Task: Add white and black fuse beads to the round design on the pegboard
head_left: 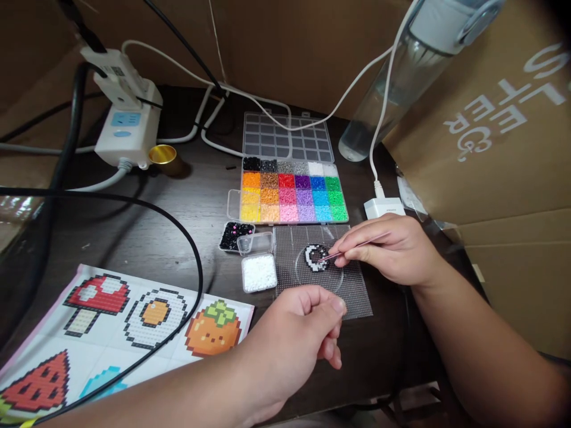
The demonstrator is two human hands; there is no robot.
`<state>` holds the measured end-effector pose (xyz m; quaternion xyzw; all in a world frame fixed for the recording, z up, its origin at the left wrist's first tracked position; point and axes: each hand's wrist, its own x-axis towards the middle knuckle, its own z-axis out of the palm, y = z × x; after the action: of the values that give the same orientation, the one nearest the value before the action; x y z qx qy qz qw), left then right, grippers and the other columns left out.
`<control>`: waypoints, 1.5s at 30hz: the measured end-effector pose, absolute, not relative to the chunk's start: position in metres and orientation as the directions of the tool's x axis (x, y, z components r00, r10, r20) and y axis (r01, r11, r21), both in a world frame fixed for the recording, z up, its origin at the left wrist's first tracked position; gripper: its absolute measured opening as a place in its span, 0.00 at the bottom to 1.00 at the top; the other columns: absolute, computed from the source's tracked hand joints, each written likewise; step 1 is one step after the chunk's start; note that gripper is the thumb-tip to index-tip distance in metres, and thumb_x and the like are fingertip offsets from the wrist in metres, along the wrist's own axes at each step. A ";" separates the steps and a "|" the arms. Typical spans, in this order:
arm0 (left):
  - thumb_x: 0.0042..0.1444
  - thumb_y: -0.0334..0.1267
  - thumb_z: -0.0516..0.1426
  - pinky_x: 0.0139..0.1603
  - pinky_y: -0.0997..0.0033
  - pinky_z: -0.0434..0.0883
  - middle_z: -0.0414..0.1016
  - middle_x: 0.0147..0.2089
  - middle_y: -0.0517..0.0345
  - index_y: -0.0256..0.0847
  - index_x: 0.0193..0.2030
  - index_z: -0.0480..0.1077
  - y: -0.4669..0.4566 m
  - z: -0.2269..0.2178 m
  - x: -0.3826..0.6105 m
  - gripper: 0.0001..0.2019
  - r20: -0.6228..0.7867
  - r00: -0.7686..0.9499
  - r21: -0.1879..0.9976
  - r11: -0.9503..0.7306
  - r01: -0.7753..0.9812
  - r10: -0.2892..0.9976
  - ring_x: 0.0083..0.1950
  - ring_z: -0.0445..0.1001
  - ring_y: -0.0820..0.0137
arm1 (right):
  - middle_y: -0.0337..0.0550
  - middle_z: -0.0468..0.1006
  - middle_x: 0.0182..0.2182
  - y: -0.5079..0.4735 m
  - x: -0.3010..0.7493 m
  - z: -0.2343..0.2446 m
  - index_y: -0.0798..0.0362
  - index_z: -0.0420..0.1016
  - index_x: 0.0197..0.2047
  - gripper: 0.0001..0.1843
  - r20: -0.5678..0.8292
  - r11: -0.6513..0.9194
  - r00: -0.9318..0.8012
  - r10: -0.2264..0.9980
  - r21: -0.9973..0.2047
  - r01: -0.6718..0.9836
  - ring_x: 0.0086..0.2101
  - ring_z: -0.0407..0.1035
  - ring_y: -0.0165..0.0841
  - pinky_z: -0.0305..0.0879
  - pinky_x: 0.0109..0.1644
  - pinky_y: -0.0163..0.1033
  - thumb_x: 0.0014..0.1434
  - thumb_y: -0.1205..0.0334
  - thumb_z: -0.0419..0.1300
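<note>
My right hand [392, 249] pinches a pair of thin pinkish tweezers [377, 238], their tips down at a small round pattern of black and white beads [308, 257]. That pattern sits on a clear pegboard [359, 302] with a fine grid of pegs. In front of the board, my left hand [298, 333] is closed, thumb pressed to the bent index finger; whatever it may hold is hidden. Left of the board are an open box of white beads [259, 273] and a small box of black beads [232, 238] with a few pink ones.
Behind the board lies a sorted bead case [286, 197], its divided lid [267, 135] open. A pattern sheet [172, 282] lies left, crossed by a black cable [198, 255]. Around stand a power strip [129, 134], gold cup [163, 156], water bottle [379, 113] and white adapter [384, 207].
</note>
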<state>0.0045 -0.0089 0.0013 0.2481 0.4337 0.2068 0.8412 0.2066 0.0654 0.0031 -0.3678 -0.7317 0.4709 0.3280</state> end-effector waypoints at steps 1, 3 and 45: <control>0.58 0.47 0.58 0.33 0.70 0.65 0.62 0.24 0.64 0.38 0.27 0.64 -0.009 0.000 0.004 0.16 -0.629 0.537 0.596 0.792 -0.130 0.562 0.23 0.63 0.78 | 0.44 0.85 0.31 0.066 0.206 0.003 0.53 0.83 0.38 0.05 0.136 0.286 -0.518 0.845 -0.932 0.223 0.29 0.80 0.31 0.80 0.34 0.33 0.58 0.65 0.66; 0.59 0.47 0.58 0.34 0.70 0.65 0.62 0.24 0.64 0.38 0.27 0.64 -0.010 -0.001 0.004 0.16 -0.628 0.539 0.597 0.792 -0.130 0.562 0.23 0.63 0.78 | 0.44 0.85 0.32 0.067 0.206 0.002 0.53 0.83 0.39 0.05 0.141 0.290 -0.524 0.840 -0.933 0.214 0.29 0.80 0.31 0.80 0.35 0.33 0.59 0.66 0.66; 0.62 0.33 0.58 0.27 0.80 0.66 0.65 0.27 0.62 0.35 0.30 0.69 0.000 0.009 -0.002 0.09 -0.468 0.536 0.349 0.704 -0.618 0.702 0.22 0.59 0.83 | 0.46 0.82 0.39 0.057 0.199 0.009 0.52 0.82 0.41 0.07 0.259 0.098 -0.457 0.851 -0.933 -0.347 0.31 0.79 0.32 0.79 0.35 0.38 0.60 0.69 0.64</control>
<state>-0.0018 -0.0002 0.0091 0.0704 0.2984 0.3780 0.8736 0.1990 0.0571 0.0088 -0.2207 -0.5711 0.6343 0.4721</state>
